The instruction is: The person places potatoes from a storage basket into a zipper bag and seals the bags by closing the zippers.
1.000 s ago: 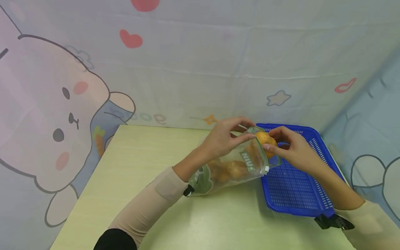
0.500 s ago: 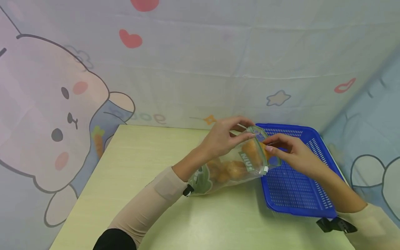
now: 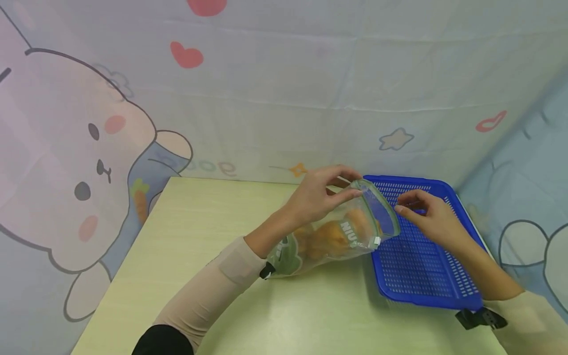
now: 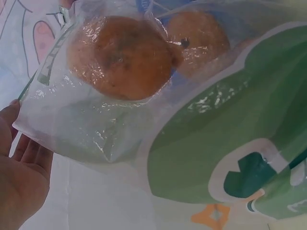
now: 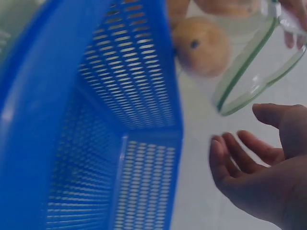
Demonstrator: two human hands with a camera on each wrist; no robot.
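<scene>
My left hand (image 3: 342,190) pinches the upper rim of a clear zip bag (image 3: 337,236) with green print, holding its mouth wide toward the right. Several oranges (image 3: 330,236) lie inside it; two oranges (image 4: 120,57) press against the plastic in the left wrist view. The bag slopes from the table up over the left edge of a blue perforated basket (image 3: 426,281). Just right of the bag's mouth, my right hand (image 3: 410,204) hovers over the basket with relaxed fingers and holds nothing. In the right wrist view, my right hand (image 5: 259,167) sits beside the bag's green-edged rim (image 5: 249,72).
The pale green table (image 3: 213,276) reaches left and toward me. A cartoon-printed cloth backdrop (image 3: 266,98) closes off the far and right sides. The basket (image 5: 96,120) shows nothing inside it and lies at the table's right edge.
My right hand pushed an orange through the bag's mouth, let go and drew back to the right. The orange slid down among the others. My left hand stayed put.
</scene>
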